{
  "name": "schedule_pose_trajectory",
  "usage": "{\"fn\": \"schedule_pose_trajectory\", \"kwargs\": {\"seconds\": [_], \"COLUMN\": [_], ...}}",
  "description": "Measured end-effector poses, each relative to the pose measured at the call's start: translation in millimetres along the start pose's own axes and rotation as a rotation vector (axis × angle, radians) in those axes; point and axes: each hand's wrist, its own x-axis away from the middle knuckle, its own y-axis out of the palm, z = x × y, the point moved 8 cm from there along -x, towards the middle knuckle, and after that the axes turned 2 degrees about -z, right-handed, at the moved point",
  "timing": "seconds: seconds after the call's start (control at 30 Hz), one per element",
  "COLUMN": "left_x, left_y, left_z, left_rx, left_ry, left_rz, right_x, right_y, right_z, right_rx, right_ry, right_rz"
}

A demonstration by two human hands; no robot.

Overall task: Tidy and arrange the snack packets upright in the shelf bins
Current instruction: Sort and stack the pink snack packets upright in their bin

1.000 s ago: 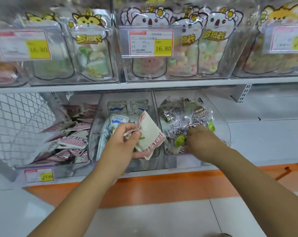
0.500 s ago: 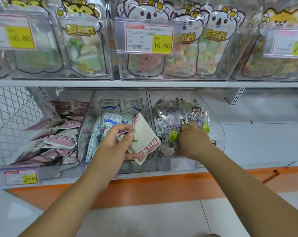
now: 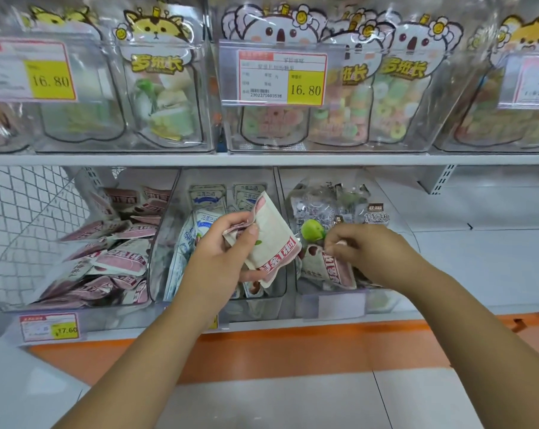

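Pink-and-white packets lie jumbled in the left bin; a stray packet, apparently alike, tilts in the right bin.

Two hands, two pink-and-white packets held, three clear lower-shelf bins.

Bright, even light, hardly any shadow. White glare streaks the clear upper bins. Wide-angle distortion bows the shelf edge; the far-left price tag is blurred.
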Motion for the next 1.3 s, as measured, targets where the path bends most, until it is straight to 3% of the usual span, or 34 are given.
{"fn": "schedule_pose_trajectory", "kwargs": {"seconds": [0.13, 0.27, 0.4, 0.67, 0.77, 0.93, 1.0, 1.07, 1.17, 1.3], "left_x": [-2.4, -3.6, -3.4, 21.9, 22.6, 8.7, -0.3, -9.6, -7.1, 5.4], "left_y": [-2.1, -7.1, -17.8, -56.6, -108.6, -226.1, -258.4, -269.1, -268.1, -249.4], "left_z": [0.6, 4.2, 10.3, 11.1, 14.0, 21.6, 19.1, 10.1, 4.4, 21.7], "left_rx": [-0.03, -0.05, -0.092, -0.239, -0.263, -0.174, -0.262, -0.482, -0.886, -1.3], "left_ry": [0.007, 0.032, 0.046, -0.021, 0.025, 0.042, 0.012, -0.073, -0.081, -0.009], "left_rz": [0.013, 0.04, 0.057, -0.116, 0.07, 0.532, 0.59, 0.504, 0.435, 0.474], "right_x": [9.1, 23.5, 36.7, -4.3, -26.0, -83.1, -104.1, -119.0, -118.3, -74.8], "right_y": [-21.5, -47.6, -62.3, 28.5, 52.5, 66.7, 59.7, 58.8, 75.5, 83.0], "right_z": [-11.9, -4.8, -16.7, -124.3, -166.5, -210.6, -225.7, -239.4, -252.9, -236.9], "right_rx": [-0.152, -0.309, -0.659, -0.794, -0.833, -0.826, -0.787, -0.635, -0.441, -0.321], "right_ry": [-0.075, -0.071, -0.128, -0.175, -0.171, -0.089, -0.076, -0.087, -0.149, -0.249], "right_rz": [0.119, 0.134, 0.083, -0.113, -0.134, 0.055, 0.202, 0.259, 0.092, 0.026]}}
